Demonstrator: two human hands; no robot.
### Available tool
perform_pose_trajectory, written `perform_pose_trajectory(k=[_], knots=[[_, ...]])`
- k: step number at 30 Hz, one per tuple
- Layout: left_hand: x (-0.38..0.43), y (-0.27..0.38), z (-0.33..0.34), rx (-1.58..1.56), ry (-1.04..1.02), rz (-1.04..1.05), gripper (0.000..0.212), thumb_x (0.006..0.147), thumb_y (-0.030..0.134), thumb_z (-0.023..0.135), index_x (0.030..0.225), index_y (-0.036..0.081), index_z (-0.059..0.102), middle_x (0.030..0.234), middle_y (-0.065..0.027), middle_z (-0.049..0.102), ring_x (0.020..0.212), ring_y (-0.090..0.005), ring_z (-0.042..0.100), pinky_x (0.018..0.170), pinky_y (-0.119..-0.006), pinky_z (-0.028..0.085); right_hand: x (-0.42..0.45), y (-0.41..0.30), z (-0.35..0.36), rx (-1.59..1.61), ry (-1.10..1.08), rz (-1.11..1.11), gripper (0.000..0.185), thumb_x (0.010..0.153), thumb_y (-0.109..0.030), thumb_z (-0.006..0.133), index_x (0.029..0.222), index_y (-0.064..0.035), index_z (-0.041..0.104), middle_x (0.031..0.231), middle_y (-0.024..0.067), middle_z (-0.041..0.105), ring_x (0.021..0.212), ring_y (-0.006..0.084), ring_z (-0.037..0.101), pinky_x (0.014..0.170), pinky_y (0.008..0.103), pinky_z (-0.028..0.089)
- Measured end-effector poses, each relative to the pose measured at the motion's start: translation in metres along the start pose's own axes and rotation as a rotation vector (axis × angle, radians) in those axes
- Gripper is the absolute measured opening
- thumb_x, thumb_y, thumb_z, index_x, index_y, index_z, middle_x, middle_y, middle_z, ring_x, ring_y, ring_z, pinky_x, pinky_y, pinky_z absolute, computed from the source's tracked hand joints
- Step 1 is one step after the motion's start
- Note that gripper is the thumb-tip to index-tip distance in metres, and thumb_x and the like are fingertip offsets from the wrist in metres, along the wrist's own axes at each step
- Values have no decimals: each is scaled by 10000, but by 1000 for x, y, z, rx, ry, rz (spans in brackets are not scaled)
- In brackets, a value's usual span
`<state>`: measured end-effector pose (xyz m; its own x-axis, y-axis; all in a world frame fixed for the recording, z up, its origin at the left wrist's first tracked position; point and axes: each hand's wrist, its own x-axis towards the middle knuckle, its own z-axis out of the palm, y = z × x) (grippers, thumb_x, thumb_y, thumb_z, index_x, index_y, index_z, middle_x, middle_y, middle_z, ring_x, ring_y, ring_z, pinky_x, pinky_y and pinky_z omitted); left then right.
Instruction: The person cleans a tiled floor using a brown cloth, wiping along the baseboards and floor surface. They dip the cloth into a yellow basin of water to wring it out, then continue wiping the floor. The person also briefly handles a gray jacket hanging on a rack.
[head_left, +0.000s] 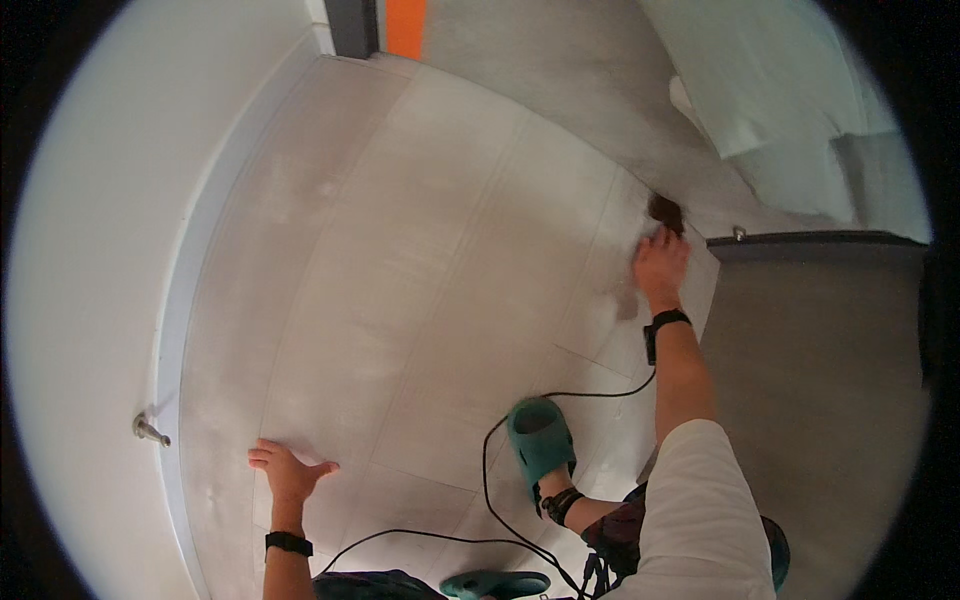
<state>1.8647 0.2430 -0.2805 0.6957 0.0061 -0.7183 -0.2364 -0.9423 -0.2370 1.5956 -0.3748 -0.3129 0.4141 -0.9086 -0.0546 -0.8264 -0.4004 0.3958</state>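
My right hand (663, 264) reaches far out to the floor at the right, near a door's edge. Its fingertips meet a small dark brown object (664, 211), blurred and too unclear to name, at the seam where the tiles end. Whether the fingers grip it or only touch it cannot be made out. At the lower left, my left hand (289, 471) is spread over the pale floor tiles (420, 262), thumb pointing right, with nothing in it. Both wrists wear black bands; a dark small box sits at the right one.
A white wall with a baseboard and metal doorstop (151, 430) curves along the left. The grey door (810, 360) stands at right. Light green fabric (795, 112) hangs beyond the seam. A black cable (486, 465) loops around my green clog (541, 442); another clog (495, 583) lies below.
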Motion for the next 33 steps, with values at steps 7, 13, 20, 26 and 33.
perform_pose_trajectory(k=[7, 13, 20, 26, 33], knots=[[9, 9, 5, 5, 37, 25, 1566, 462, 584, 922, 1390, -257, -18, 1406, -500, 175, 1376, -572, 197, 1143, -524, 253, -45, 150, 79, 89, -119, 254, 615, 1021, -418, 310, 1394, 61, 410, 1418, 305, 419, 1336, 436, 338, 1148, 525, 184], [12, -1, 8, 33, 68, 32, 1556, 453, 601, 918, 1388, -260, 21, 1365, -502, 244, 1341, -567, 283, 1107, -509, 321, -146, 124, 104, -5, -66, 372, 590, 978, -441, 401, 1220, 75, 553, 1162, 149, 601, 1095, 402, 495, 991, 568, 356], [6, -9, 2, 114, 132, 26, 1551, 447, 662, 891, 1366, -289, 82, 1325, -541, 271, 1301, -604, 328, 1078, -560, 348, -169, 65, 74, 587, -180, 924, 657, 915, -500, 530, 1433, -113, 413, 1442, 217, 432, 1344, 364, 376, 1091, 484, 317], [6, 20, 9, 9, 85, 98, 1554, 443, 619, 916, 1378, -279, 60, 1339, -562, 222, 1315, -635, 286, 1084, -561, 340, -73, -26, 38, 528, 111, 154, 709, 835, -475, 615, 1419, -126, 413, 1198, 192, 615, 1134, 366, 588, 879, 519, 497], [13, -3, 2, 63, 35, 26, 1576, 454, 685, 877, 1397, -262, 41, 1358, -558, 202, 1315, -644, 275, 1075, -566, 343, -236, -296, -96, 766, 155, -640, 430, 803, -131, 615, 1217, -17, 602, 1109, 153, 580, 1117, 306, 534, 898, 443, 435]])
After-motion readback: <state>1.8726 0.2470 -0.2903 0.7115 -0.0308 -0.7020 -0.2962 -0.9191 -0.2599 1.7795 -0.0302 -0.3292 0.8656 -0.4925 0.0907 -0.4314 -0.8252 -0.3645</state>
